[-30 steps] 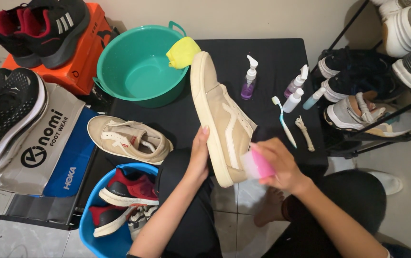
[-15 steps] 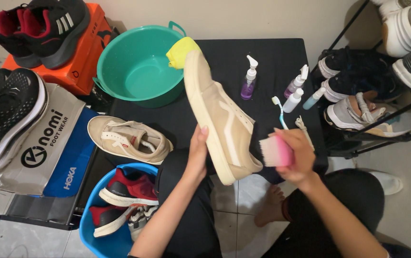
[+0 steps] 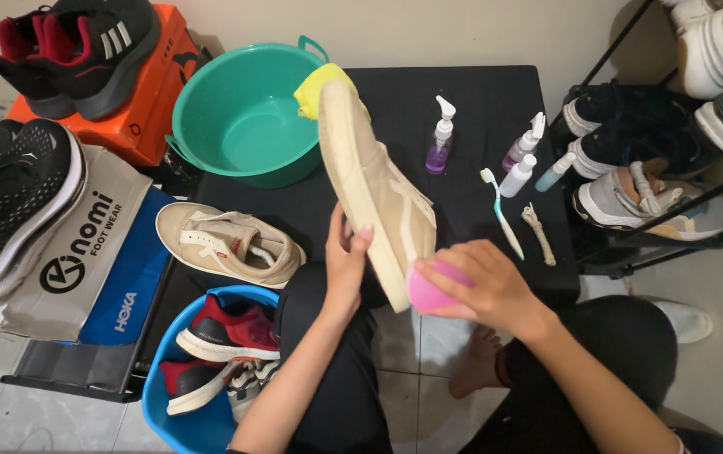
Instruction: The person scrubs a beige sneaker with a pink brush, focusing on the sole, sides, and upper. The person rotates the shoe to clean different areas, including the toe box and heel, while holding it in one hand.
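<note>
Gripping beige shoe (image 3: 374, 181), pink brush (image 3: 427, 292) against it

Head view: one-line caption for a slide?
Left hand steadies a beige sneaker while the right hand presses a pink brush to its heel, over a black table.

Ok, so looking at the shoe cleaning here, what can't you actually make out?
All in the head view:
- The pink brush: the right hand covers most of it, so its bristles stay hidden.
- The beige shoe: turned side-on, its sole can't be seen; the left hand covers part of its edge.
- The blue tub: cut off by the bottom edge.
- The teal basin: whether it holds water is unclear.
</note>
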